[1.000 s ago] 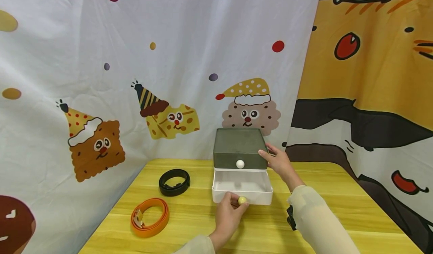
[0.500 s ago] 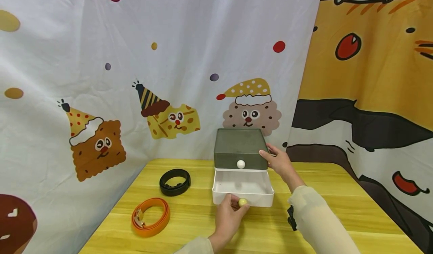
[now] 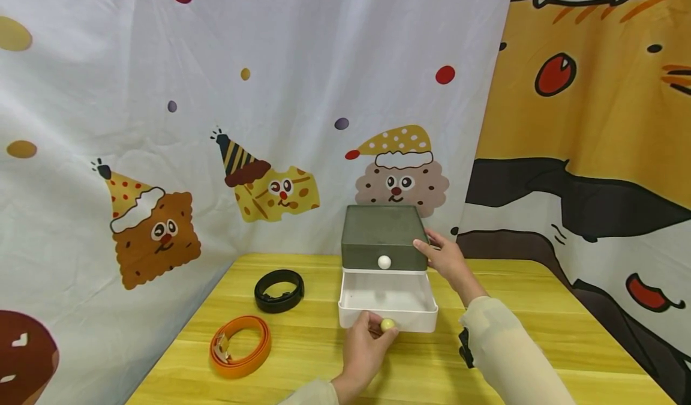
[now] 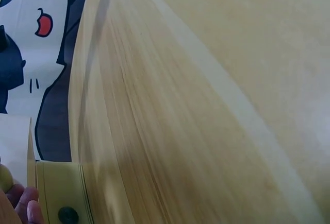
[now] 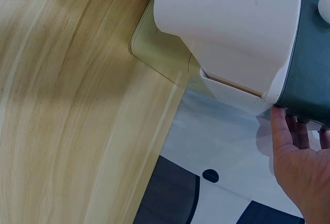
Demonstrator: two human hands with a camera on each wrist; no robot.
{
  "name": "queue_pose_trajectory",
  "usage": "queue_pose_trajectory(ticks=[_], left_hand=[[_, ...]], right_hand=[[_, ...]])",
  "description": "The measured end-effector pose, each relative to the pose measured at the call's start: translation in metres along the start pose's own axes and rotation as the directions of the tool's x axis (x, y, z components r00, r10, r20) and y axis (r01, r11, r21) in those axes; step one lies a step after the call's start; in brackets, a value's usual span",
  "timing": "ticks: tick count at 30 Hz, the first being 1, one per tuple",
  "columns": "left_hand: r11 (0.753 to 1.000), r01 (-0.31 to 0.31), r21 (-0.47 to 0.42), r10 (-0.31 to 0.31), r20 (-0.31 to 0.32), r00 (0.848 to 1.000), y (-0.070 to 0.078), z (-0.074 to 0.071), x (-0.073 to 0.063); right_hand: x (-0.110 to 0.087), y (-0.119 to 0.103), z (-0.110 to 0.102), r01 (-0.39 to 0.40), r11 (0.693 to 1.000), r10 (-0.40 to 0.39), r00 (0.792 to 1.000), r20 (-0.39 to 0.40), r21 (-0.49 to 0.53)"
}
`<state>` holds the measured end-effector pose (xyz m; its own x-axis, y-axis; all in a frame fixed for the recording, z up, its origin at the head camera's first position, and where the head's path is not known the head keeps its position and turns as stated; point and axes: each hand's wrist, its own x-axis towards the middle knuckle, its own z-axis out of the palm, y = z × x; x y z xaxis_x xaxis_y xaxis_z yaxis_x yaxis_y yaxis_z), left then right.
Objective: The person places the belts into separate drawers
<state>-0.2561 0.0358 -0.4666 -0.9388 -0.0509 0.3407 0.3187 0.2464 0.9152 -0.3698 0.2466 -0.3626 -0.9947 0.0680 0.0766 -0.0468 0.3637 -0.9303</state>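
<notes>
On the table stands a small drawer box [image 3: 384,228] with a dark green top section and a round white knob [image 3: 384,262] on its front. Below that, a white drawer [image 3: 415,320] is pulled out, and nothing shows inside it. My left hand [image 3: 363,350] pinches the drawer's pale yellow knob [image 3: 387,324] between thumb and fingers; that knob also appears at the edge of the left wrist view. Against the right side of the green section rests my right hand [image 3: 449,264]. In the right wrist view its fingers [image 5: 281,128] lie fairly straight along the box.
A coiled black belt [image 3: 260,288] lies left of the box. Nearer to me is a coiled orange belt [image 3: 259,351] with a metal buckle. Behind the wooden table [image 3: 518,327] hangs a cartoon-printed curtain [image 3: 302,45].
My left hand and the white drawer have come slightly towards me, so the drawer stands a little further out. The right hand stays against the box.
</notes>
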Motion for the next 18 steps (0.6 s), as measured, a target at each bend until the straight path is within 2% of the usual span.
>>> queue_pose_trajectory(ticks=[18], left_hand=[[0.999, -0.04, -0.012, 0.04, -0.005, 0.999, -0.0017, -0.0007, -0.0056]], right_hand=[[0.0009, 0.0014, 0.0, 0.01, 1.0, -0.01, 1.0, -0.002, 0.005]])
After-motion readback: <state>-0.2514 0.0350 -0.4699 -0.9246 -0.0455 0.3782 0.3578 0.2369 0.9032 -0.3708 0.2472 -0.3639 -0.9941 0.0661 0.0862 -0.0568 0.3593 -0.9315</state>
